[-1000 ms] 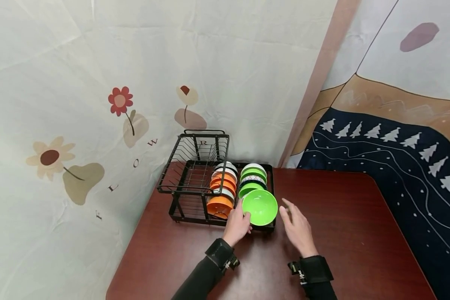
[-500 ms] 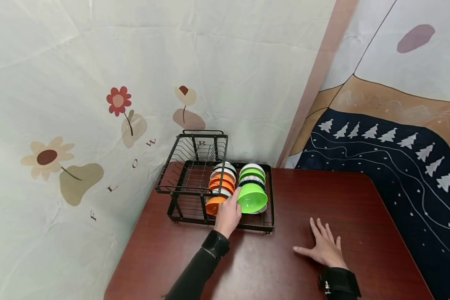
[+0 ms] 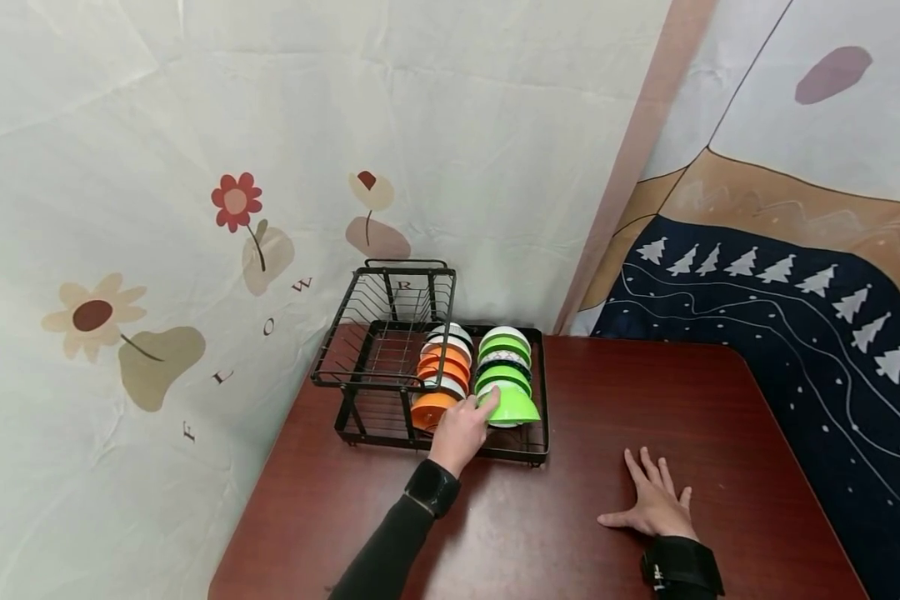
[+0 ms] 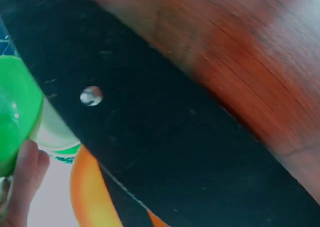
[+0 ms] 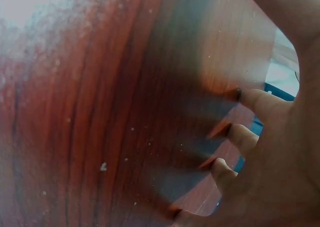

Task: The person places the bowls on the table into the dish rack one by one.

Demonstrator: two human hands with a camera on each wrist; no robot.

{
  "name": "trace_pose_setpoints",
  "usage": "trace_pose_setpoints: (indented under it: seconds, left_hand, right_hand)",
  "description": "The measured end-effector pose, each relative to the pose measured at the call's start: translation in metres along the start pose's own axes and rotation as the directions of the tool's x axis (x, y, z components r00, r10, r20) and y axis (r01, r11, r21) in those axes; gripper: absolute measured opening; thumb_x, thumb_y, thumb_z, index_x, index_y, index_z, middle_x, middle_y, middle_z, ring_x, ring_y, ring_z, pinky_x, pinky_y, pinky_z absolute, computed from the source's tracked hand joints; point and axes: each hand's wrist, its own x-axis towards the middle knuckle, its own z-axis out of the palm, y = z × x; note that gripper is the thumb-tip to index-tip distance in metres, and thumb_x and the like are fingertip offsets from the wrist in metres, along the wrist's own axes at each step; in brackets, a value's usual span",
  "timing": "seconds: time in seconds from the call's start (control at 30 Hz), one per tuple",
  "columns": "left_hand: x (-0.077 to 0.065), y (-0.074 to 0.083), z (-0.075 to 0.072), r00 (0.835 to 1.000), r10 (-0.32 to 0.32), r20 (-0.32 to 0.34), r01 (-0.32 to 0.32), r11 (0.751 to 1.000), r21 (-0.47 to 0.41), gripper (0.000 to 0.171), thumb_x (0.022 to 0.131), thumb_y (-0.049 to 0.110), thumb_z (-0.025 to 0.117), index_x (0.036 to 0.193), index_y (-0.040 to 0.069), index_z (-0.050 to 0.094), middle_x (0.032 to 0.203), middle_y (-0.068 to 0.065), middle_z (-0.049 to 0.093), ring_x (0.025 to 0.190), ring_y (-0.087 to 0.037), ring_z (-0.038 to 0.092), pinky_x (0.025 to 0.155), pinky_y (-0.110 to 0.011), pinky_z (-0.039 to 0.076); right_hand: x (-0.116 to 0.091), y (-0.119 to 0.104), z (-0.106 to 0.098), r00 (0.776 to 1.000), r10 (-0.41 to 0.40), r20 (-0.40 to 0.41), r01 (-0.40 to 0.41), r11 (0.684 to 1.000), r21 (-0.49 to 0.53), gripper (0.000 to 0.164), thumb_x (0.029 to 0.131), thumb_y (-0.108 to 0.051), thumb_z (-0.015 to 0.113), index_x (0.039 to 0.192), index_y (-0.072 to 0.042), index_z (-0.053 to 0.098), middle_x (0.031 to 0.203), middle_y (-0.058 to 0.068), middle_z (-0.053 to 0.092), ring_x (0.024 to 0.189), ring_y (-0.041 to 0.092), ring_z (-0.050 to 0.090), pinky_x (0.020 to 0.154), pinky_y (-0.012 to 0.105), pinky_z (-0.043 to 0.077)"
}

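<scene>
At the front of the right-hand row in the black dish rack (image 3: 544, 392), a bright green bowl (image 3: 516, 407) stands tilted. My left hand (image 3: 459, 435) pinches it at its left side, the index finger extended along the bowl; the thumb is hidden in the head view. In the left wrist view, fingers lie against the outside of the green bowl (image 4: 15, 107), close to its rim. Well to the right of the rack, my right hand (image 3: 654, 504) rests on the table (image 3: 720, 417) with fingers spread, holding nothing. Its fingertips press on the wood in the right wrist view.
Left of the green bowls runs a row of orange bowls (image 3: 431, 410) and white ones. A raised wire basket (image 3: 382, 333) stands over the rack's left part. Behind the table hangs a printed cloth (image 3: 495, 167).
My left hand has brought the green bowl into the front of the right row and turned it so its opening faces more downward. The right hand has moved right, away from it, onto the table.
</scene>
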Motion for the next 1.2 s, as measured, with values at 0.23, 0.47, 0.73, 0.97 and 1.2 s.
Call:
trace_pose_setpoints:
  seconds: [0.23, 0.47, 0.73, 0.97, 1.2]
  left_hand:
    - [-0.001, 0.005, 0.003, 0.991, 0.048, 0.123, -0.058, 0.995, 0.079, 0.054, 0.086, 0.007, 0.088, 0.134, 0.023, 0.069, 0.096, -0.007, 0.08, 0.061, -0.016, 0.065, 0.053, -0.028, 0.057]
    - [0.004, 0.006, 0.014, 0.981, 0.062, 0.186, -0.092, 0.983, 0.157, 0.048, 0.088, 0.01, 0.088, 0.128, 0.023, 0.064, 0.084, -0.002, 0.074, 0.055, -0.013, 0.062, 0.048, -0.024, 0.051]
    - [0.001, 0.004, 0.02, 0.981, 0.008, 0.195, -0.033, 0.992, 0.126, 0.044, 0.086, 0.007, 0.086, 0.122, 0.021, 0.067, 0.082, -0.004, 0.073, 0.057, -0.017, 0.066, 0.052, -0.029, 0.055]
    - [-0.021, -0.008, 0.058, 0.982, -0.088, 0.164, 0.083, 0.996, 0.036, 0.039, 0.088, 0.009, 0.079, 0.123, 0.012, 0.063, 0.081, -0.009, 0.071, 0.062, -0.024, 0.065, 0.046, -0.043, 0.05]
    - [-0.025, 0.007, 0.008, 0.985, -0.121, 0.123, 0.121, 0.993, 0.004, 0.036, 0.096, 0.011, 0.077, 0.132, 0.008, 0.071, 0.106, -0.009, 0.079, 0.092, -0.025, 0.076, 0.071, -0.042, 0.067]
  right_hand:
    - [0.001, 0.003, 0.0, 1.0, 0.0, -0.003, 0.0, 1.0, -0.011, 0.147, 0.072, -0.062, 0.099, 0.175, 0.0, 0.014, 0.18, 0.035, -0.004, 0.163, 0.064, -0.013, 0.117, 0.094, -0.015]
    - [0.001, 0.001, 0.002, 1.0, 0.004, -0.004, -0.004, 1.0, -0.024, 0.146, 0.072, -0.062, 0.099, 0.175, 0.0, 0.015, 0.18, 0.036, -0.004, 0.164, 0.064, -0.012, 0.117, 0.095, -0.013]
    - [0.002, 0.0, 0.002, 1.0, 0.007, -0.009, -0.007, 1.0, -0.024, 0.146, 0.072, -0.061, 0.099, 0.175, 0.0, 0.015, 0.18, 0.035, -0.004, 0.164, 0.064, -0.012, 0.118, 0.094, -0.014]
    - [0.002, 0.0, 0.003, 1.0, -0.007, -0.025, 0.007, 1.0, -0.016, 0.147, 0.071, -0.062, 0.099, 0.175, 0.0, 0.016, 0.18, 0.036, -0.003, 0.164, 0.063, -0.011, 0.117, 0.094, -0.015]
    - [0.001, 0.003, 0.004, 0.999, -0.01, -0.034, 0.009, 1.0, -0.021, 0.146, 0.071, -0.062, 0.099, 0.175, 0.0, 0.017, 0.18, 0.036, -0.003, 0.164, 0.063, -0.012, 0.117, 0.094, -0.015]
